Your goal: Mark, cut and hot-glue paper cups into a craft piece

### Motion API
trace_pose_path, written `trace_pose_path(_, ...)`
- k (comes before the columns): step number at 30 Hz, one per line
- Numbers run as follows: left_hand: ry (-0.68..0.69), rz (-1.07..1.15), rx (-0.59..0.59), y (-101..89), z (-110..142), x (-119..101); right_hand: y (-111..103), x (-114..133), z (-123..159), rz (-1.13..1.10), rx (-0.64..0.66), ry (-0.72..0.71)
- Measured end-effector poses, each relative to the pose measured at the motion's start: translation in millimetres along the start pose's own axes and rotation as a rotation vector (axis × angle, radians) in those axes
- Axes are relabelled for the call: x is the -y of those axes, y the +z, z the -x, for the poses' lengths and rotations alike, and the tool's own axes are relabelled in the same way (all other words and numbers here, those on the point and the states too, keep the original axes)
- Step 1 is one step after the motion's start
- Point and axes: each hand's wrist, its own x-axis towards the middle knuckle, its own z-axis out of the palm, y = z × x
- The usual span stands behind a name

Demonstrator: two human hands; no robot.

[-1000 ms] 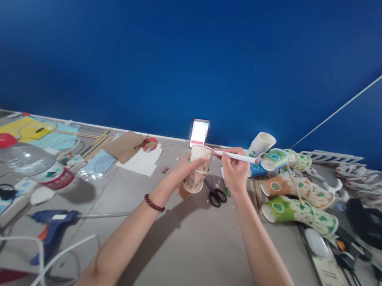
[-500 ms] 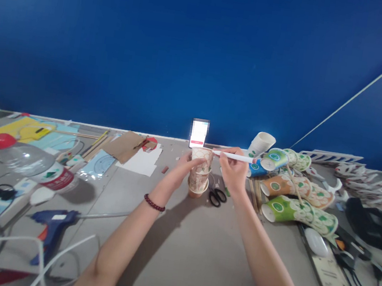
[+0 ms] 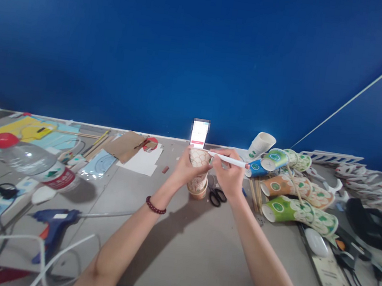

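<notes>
Several paper cups joined in a column (image 3: 200, 159) stand at the middle of the table, white with brown curved line patterns and an orange-brown cup at the bottom. My left hand (image 3: 184, 169) is wrapped round the upper part, its thumb across the front. In my right hand (image 3: 229, 173) is a white marker pen (image 3: 231, 160), held in a writing grip. The pen's tip points left and meets, or nearly meets, the right side of the upper cup near the rim. Black-handled scissors (image 3: 218, 197) lie just right of the cups.
A lit phone (image 3: 198, 133) leans behind the cups. To the right lie joined cups in green (image 3: 281, 210), orange and blue, beside a white cup (image 3: 262, 144). On the left are a blue glue gun (image 3: 55, 223), a bottle (image 3: 38, 164), cardboard (image 3: 127, 147) and cables.
The cup column has turned and tilted a little, and my left hand has shifted its grip on it. The pen and my right hand have moved slightly left and down.
</notes>
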Motion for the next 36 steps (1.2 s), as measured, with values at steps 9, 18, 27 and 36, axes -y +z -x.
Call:
trace_pose_path(9,-0.038,0.020,0.003,0.2,2.8,-8.7,-2.0,5.8,-0.2,0.034,0.046,-0.083)
trace_pose_path(18,-0.085,0.037,0.026,-3.1,-0.3,-5.9,-2.6,1.4,-1.0,0.017,0.035,-0.056)
trace_pose_path(27,-0.141,0.098,0.077,-1.8,-1.1,-3.8,-2.4,3.9,-3.2,-0.047,-0.009,0.004)
trace_pose_path(36,-0.179,0.200,0.111,-1.4,-0.2,-5.7,-2.7,-0.6,-6.4,-0.170,-0.057,0.098)
